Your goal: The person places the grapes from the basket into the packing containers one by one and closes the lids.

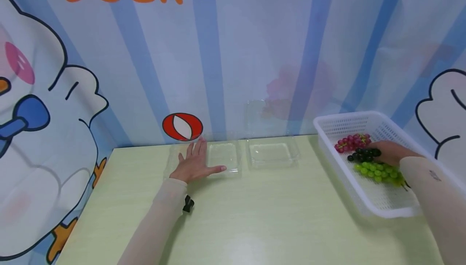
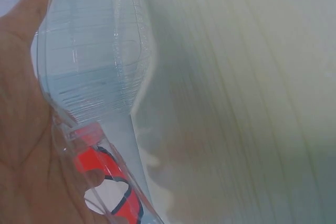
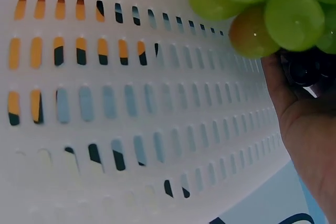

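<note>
My left hand (image 1: 194,164), fingers spread and thumb pointing right, lies across a clear plastic clamshell box (image 1: 223,155) at the table's back edge. In the left wrist view the palm is right against the box's clear wall (image 2: 89,51). Over in the white basket (image 1: 358,194), my right hand (image 1: 393,152) holds a bunch of black grapes (image 1: 364,155), its fingertips mostly hidden. Those dark grapes (image 3: 304,69) show against the palm in the right wrist view. Red grapes (image 1: 352,142) lie just behind them, and green grapes (image 1: 378,172) in front.
A second clear box (image 1: 273,153) stands with its lid raised, right of the first. The pale table (image 1: 255,216) meets a printed curtain (image 1: 233,54) at the back. The basket's slotted wall (image 3: 131,98) rises beside the right hand.
</note>
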A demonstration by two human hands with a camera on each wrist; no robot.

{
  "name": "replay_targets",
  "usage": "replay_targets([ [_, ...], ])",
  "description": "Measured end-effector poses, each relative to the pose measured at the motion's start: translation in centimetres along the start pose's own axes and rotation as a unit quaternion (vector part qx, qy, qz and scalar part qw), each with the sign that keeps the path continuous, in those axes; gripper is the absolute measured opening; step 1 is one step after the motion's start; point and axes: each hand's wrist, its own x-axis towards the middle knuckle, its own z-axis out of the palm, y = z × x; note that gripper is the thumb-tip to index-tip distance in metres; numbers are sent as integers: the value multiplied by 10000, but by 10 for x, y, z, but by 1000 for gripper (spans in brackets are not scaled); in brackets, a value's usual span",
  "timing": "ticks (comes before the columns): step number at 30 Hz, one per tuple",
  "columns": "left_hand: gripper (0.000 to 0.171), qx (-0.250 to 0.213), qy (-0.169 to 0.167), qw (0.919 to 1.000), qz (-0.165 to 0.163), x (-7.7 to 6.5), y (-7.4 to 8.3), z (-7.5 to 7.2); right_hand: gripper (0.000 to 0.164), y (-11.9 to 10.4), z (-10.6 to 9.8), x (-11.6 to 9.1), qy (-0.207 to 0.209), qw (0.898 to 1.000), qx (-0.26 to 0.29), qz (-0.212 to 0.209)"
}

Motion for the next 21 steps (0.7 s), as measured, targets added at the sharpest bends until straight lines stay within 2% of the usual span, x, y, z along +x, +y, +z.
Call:
replay_targets([
  [7,130,-40,5,10000,16,0,0,-1,51,3,-5,-4,-164,9994,269,130],
  [12,130,-47,-3,10000,37,1,0,-1,45,9,-7,-2,-313,9990,304,139],
  [21,129,-73,-5,10000,36,-2,1,-2,51,15,-5,-6,-185,9990,406,21],
])
